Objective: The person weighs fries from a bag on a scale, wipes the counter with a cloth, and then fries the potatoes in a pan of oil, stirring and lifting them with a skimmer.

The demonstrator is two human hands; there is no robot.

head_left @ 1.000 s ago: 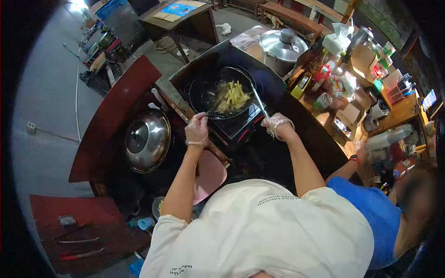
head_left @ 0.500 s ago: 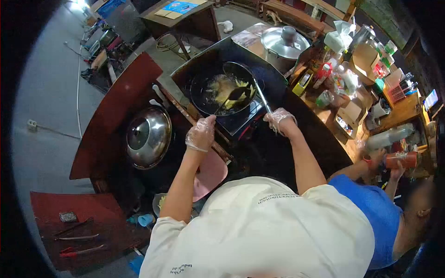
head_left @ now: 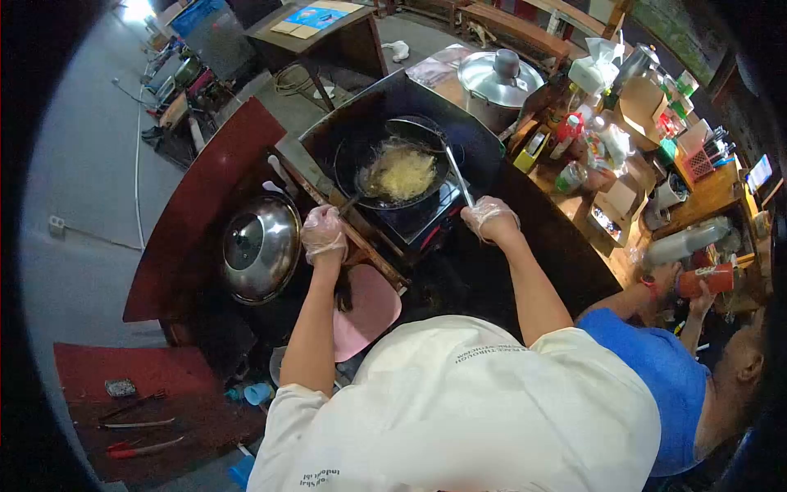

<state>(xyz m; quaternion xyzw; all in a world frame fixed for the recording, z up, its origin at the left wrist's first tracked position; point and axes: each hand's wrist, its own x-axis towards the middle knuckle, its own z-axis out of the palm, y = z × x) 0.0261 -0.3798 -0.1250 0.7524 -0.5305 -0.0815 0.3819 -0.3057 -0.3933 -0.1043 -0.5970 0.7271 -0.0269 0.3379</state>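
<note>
A dark wok point(head_left: 343, 168) sits on the stove, with pale yellow food point(head_left: 408, 174) in bubbling oil. My left hand point(head_left: 323, 233), in a clear plastic glove, is closed round the handle of a dark ladle point(head_left: 351, 202), whose head is in the wok's left side. The gloved right hand point(head_left: 490, 219) grips the long metal handle of a strainer point(head_left: 457, 170). That strainer's round head lies at the wok's upper right rim, above the food.
A domed metal lid point(head_left: 262, 248) lies left of the stove, and a pink board point(head_left: 369, 312) below it. A lidded pot point(head_left: 500, 82) stands behind. At right, a co-worker in blue point(head_left: 648, 385) holds a red cylinder point(head_left: 707, 281) near a cluttered wooden table point(head_left: 586, 215).
My left hand has moved left and slightly down, drawing the ladle from the wok's middle to its left side. The strainer head has shifted slightly left, and the yellow food is more exposed.
</note>
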